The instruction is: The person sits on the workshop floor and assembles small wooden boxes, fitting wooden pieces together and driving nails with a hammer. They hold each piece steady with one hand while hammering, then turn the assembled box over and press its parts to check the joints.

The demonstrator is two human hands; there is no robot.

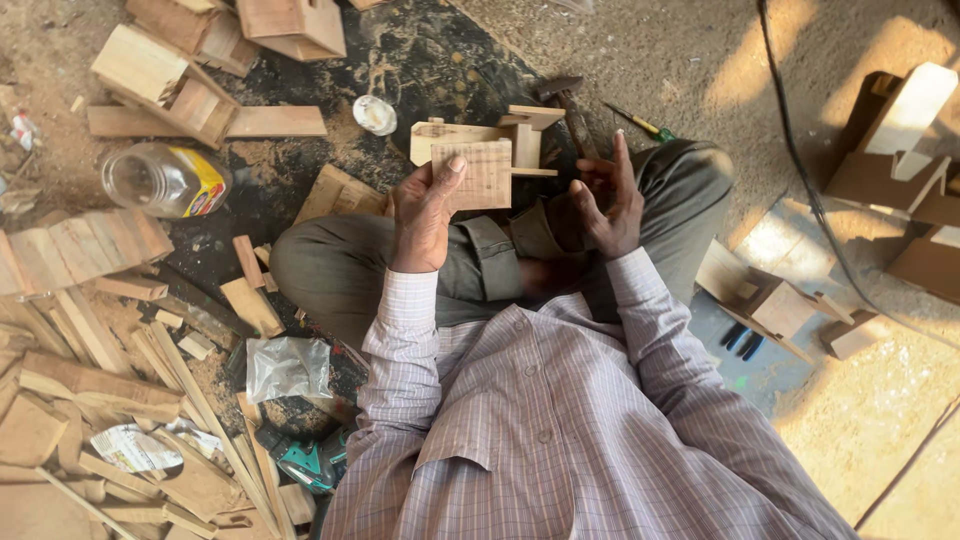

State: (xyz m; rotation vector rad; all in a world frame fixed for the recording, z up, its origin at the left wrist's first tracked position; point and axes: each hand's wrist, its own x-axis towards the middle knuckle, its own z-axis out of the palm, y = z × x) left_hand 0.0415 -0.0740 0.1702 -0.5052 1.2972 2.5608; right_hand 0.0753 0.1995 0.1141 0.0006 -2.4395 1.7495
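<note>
Here the left hand pinches the small wooden assembly with thumb on its face, the right hand spread open just beside it, so a firm, steady hold seems wise.

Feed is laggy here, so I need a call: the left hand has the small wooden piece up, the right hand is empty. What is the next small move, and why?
Probably bring the right hand across to steady the small pale wooden assembly. The left hand pinches only its near panel, thumb on the face, while the T-shaped end juts out unsupported toward the open, empty right hand beside it.
</note>
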